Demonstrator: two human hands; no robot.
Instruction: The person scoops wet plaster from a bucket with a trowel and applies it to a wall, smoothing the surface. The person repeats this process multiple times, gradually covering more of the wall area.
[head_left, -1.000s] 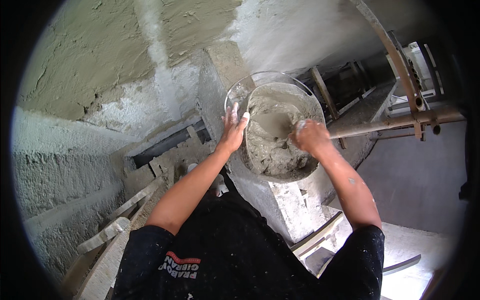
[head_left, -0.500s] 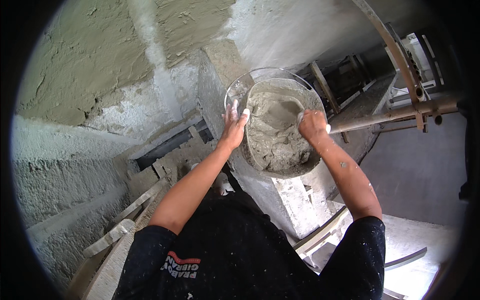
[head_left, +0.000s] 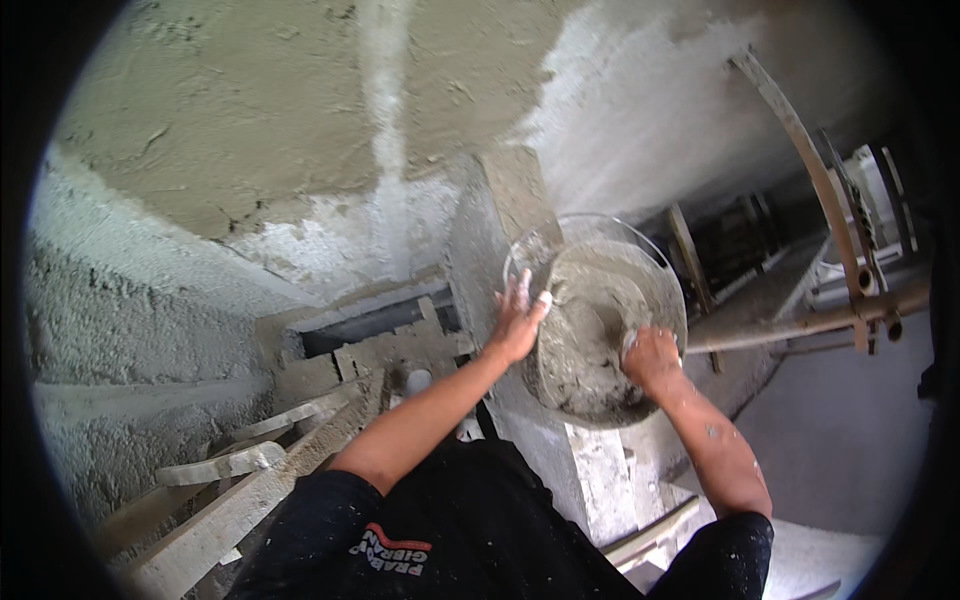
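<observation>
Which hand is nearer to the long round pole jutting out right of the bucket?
Right. The right hand is over the mortar, just left of the pole; the left hand is farther, at the bucket's left rim.

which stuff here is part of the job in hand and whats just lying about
In use:
bucket
wet grey mix inside it
left hand, open at the rim
right hand, closed over the mix; any tool unclear

Not in use:
pale boards, lower left
round pole, right; looks fixed, not loose
</observation>
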